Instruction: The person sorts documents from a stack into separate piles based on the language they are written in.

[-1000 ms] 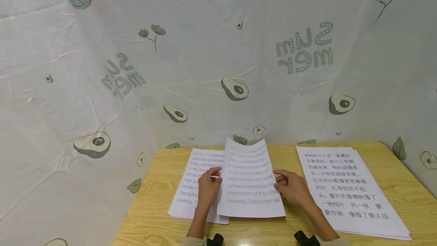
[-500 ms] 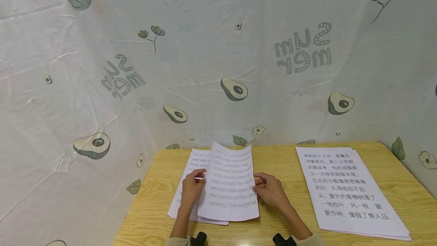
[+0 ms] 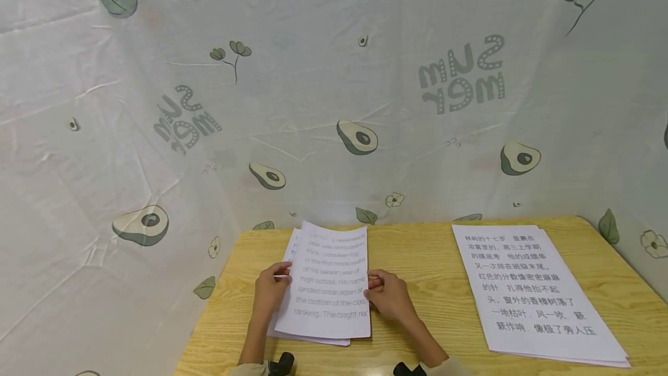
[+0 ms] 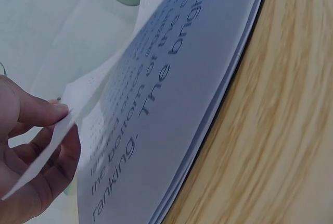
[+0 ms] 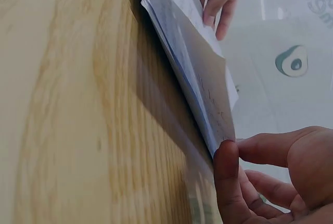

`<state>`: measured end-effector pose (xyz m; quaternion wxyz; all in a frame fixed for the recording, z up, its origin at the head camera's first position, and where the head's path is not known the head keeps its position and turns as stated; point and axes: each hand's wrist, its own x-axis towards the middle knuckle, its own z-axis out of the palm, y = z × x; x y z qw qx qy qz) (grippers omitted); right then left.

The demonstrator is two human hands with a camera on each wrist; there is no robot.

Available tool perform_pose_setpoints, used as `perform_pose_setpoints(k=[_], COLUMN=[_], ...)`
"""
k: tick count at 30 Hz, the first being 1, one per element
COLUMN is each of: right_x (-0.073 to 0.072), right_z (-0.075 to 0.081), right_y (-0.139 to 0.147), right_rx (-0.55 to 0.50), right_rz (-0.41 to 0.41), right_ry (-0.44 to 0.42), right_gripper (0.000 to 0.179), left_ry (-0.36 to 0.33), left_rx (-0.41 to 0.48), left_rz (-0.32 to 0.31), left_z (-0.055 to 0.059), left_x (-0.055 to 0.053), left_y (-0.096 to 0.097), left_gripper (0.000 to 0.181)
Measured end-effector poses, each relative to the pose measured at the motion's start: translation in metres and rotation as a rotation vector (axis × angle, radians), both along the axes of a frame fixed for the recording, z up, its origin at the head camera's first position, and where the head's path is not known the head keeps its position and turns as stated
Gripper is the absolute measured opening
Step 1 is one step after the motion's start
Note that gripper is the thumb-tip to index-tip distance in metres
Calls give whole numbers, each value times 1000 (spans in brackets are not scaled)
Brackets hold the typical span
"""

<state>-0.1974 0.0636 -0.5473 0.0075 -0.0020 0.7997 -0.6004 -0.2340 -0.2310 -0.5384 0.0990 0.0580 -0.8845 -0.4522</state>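
Note:
A white sheet of paper (image 3: 329, 283) printed with large English text is held up between both hands, its top edge bowed. My left hand (image 3: 271, 289) pinches its left edge between thumb and fingers, as the left wrist view shows with the hand (image 4: 39, 146) at the paper's rim. On the opposite side my right hand (image 3: 388, 295) pinches the right edge. Beneath the sheet lies a paper stack (image 3: 313, 339) with the same kind of text, mostly covered. In the right wrist view the sheet (image 5: 208, 73) slants close over the stack.
Another stack of paper (image 3: 527, 295), printed with large Chinese characters, lies at the right of the wooden table (image 3: 417, 329). Behind the table hangs a pale curtain (image 3: 313, 74) with avocado and leaf prints.
Both hands have carried the sheet leftward, from beside the English-text stack to over it, so that it now covers most of it. The right-hand stack has stayed put.

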Motion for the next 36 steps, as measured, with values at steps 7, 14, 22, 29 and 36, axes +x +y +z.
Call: perform_pose_setpoints(k=[7, 14, 22, 29, 36], right_x=[1, 2, 3, 3, 7], right_z=[1, -4, -3, -1, 3], right_y=[-15, -22, -19, -7, 13], right_rx=[-20, 22, 107, 172, 185], right_rz=[35, 28, 17, 1, 6], right_ry=[25, 53, 89, 120, 83], right_gripper=[48, 48, 45, 40, 38], left_ry=[3, -5, -9, -12, -6], left_rx=[-16, -17, -17, -82, -112], left_rz=[11, 11, 23, 35, 52], left_z=[3, 0, -3, -1, 4], left_x=[2, 0, -2, -1, 8], left_y=[-13, -18, -15, -18, -23], left_gripper=[32, 31, 30, 32, 34])
